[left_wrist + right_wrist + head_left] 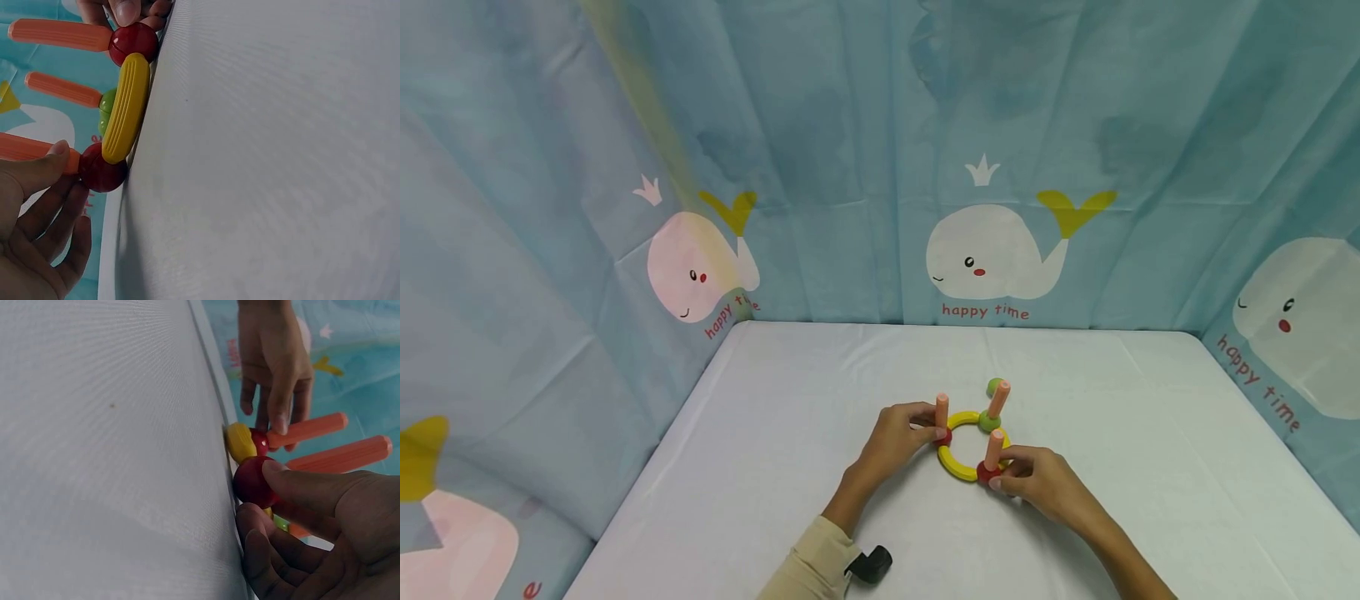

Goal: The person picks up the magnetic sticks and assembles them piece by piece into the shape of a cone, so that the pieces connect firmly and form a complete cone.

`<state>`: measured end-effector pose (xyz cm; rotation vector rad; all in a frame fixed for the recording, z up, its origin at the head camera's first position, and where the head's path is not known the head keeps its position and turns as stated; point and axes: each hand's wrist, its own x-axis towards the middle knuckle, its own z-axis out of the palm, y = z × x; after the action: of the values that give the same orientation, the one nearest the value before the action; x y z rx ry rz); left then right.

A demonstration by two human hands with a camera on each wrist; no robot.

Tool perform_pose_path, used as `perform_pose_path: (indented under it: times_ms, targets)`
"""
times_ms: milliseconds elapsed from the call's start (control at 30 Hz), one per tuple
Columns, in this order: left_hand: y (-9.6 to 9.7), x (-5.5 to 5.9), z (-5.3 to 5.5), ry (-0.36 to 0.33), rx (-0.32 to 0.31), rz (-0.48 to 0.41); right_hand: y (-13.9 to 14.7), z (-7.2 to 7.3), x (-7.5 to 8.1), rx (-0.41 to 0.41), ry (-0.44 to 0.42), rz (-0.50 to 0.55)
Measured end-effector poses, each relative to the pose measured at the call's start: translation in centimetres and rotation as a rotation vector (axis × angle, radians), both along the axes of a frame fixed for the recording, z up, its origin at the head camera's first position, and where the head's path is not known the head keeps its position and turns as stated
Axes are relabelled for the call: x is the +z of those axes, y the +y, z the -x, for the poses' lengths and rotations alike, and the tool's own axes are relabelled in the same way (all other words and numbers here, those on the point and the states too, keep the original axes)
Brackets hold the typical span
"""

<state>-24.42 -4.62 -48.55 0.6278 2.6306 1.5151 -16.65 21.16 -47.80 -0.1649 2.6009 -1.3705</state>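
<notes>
A ring of yellow curved toy pieces [957, 465] lies on the white table, joined by two red balls and a green ball [989, 422]. From each ball an orange rod stands up. My left hand [893, 435] pinches the left red ball [102, 170] and the foot of its rod [37, 149], thumb on the rod. At the ring's near side, my right hand [1043, 482] holds the other red ball [252, 482] between thumb and fingers. The rod [994, 451] on that ball leans slightly. Part of the ring's right side is hidden behind the right hand.
A second green ball [996, 387] lies just behind the ring. The white-covered table [760, 467] is bordered by blue curtains [842, 275] with whale prints on the back and sides. A black strapped device [871, 565] sits at the left sleeve [816, 562].
</notes>
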Motion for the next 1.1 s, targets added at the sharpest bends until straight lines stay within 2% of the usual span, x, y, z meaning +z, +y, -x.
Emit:
perform_pose_path:
  times_ms: [333, 567, 767, 1100]
  targets:
    - [0.0, 0.1, -0.2, 0.025, 0.013, 0.026, 0.5, 0.4, 0.7, -0.028, -0.025, -0.019]
    - [0.1, 0.3, -0.4, 0.018, 0.021, 0.053, 1.3, 1.4, 1.7, -0.112, 0.070, -0.072]
    - [0.3, 0.5, -0.6, 0.026, 0.031, 0.065, 2.1, 3.5, 2.2, -0.176, 0.176, -0.159]
    - [0.3, 0.2, -0.8, 0.034, 0.039, 0.070, 2.7, 7.5, 1.2, -0.215, 0.245, -0.158]
